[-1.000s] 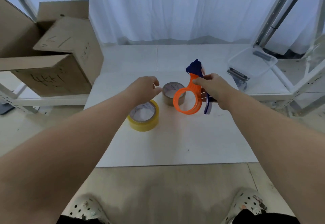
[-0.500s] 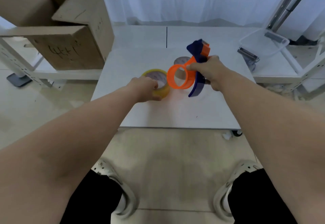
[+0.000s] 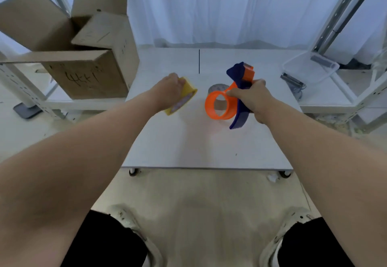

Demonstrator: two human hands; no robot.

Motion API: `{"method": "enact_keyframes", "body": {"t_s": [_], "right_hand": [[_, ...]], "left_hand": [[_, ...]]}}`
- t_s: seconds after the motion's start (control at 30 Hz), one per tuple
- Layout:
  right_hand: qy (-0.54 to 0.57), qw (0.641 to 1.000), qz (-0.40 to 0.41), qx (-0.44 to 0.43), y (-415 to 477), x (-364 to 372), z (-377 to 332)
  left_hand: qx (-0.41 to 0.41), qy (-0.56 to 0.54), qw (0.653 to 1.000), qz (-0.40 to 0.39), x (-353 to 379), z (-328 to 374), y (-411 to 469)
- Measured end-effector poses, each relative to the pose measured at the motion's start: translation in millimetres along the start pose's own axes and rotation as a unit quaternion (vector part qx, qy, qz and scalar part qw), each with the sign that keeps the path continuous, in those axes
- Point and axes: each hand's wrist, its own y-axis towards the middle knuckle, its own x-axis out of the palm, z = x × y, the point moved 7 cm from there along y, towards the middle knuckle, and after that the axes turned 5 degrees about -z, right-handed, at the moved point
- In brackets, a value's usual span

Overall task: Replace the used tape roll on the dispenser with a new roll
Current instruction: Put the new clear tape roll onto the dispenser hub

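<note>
My left hand (image 3: 167, 90) grips a yellow tape roll (image 3: 183, 97) and holds it tilted on edge above the low white table (image 3: 201, 145). My right hand (image 3: 251, 99) holds the tape dispenser (image 3: 236, 97) by its dark blue handle; its bare orange hub ring faces left and the blue-and-orange cutter head points up. A brownish tape roll (image 3: 217, 88) lies flat on the table behind the orange ring, partly hidden by it.
An open cardboard box (image 3: 83, 57) stands on a shelf at the left. A clear plastic bin (image 3: 310, 67) and a dark metal part (image 3: 293, 81) sit on the right shelf. Metal rack posts flank both sides. My shoes show at the bottom.
My left hand closed on the yellow roll, lifted it off the table and tipped it on edge. The right hand kept the dispenser, now lower. The camera view pulled back.
</note>
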Motion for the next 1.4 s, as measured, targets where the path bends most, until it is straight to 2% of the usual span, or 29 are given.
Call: {"method": "enact_keyframes", "body": {"t_s": [0.17, 0.27, 0.47, 0.63, 0.83, 1.07, 1.4], "right_hand": [[0.037, 0.998, -0.001, -0.055, -11, -1, -46], [0.044, 0.995, -0.004, -0.094, -20, -4, -66], [0.051, 0.988, 0.046, -0.140, -33, -12, -58], [0.055, 0.979, 0.079, -0.182, -32, -26, -66], [0.045, 0.980, 0.013, -0.192, -31, -15, -61], [0.021, 0.982, -0.084, -0.169, -34, -5, -54], [0.032, 0.985, -0.094, -0.144, -33, 0, -54]], "left_hand": [[0.004, -0.091, 0.996, 0.014, -33, 6, -6], [0.021, -0.080, 0.996, -0.030, -37, 9, -11], [0.082, -0.080, 0.993, 0.009, -44, 13, -15], [0.120, -0.110, 0.986, -0.031, -45, 31, -15], [0.138, -0.193, 0.964, -0.121, -33, 42, -15], [0.142, -0.167, 0.965, -0.143, -29, 45, -20], [0.136, -0.122, 0.972, -0.147, -26, 54, -24]]}}
